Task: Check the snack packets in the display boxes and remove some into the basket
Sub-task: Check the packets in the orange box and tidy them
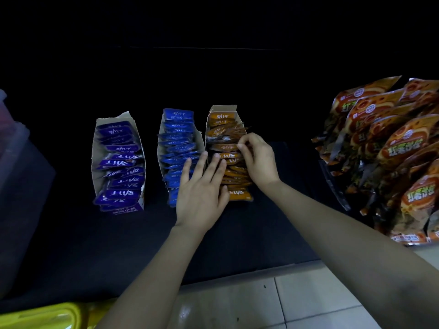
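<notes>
Head view. Orange box: thin cardboard, top torn open, rightmost of three on the dark shelf. Its long axis runs straight away from me. Glossy foil sachets are filed on edge inside, flat faces toward me, long edges across the box.

My right hand has its fingers curled, pinching the crinkled top edge of an orange packet mid-row. My left hand lies flat, fingers straight, tips resting on the nearer packets and gripping nothing.

Blue box sits just beside on the left, purple box well apart. Large glossy bags overlap at right. Yellow plastic basket at the lower left corner.
</notes>
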The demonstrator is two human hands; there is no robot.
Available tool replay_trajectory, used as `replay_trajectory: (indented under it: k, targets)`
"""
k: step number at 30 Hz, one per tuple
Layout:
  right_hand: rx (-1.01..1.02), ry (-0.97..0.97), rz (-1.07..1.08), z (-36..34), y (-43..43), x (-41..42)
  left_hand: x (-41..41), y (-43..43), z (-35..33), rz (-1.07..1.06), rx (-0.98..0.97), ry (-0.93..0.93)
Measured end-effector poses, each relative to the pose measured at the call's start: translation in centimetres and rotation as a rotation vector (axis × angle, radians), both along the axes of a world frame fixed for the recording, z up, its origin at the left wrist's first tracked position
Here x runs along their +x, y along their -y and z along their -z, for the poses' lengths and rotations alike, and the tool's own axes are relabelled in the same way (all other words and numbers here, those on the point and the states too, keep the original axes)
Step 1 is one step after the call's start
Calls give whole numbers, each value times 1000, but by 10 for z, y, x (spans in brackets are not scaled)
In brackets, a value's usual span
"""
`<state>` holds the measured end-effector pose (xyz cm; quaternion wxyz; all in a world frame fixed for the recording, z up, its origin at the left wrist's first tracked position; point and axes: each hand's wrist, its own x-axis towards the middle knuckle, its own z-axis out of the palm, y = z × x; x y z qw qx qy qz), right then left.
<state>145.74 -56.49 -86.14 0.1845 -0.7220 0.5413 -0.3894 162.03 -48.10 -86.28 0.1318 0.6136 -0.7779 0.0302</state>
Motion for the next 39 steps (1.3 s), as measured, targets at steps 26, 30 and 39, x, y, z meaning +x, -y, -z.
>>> replay_trajectory:
  k: [26,30,39]
  targets:
    - [41,107,83,-1,-3,-5,-3,1,-3,-38,21,25]
    - [46,136,124,-2,-3,-2,-4,3,-3,-44,33,10]
    - [-5,71,133,-3,-9,-6,-2,5,-3,-32,43,-19]
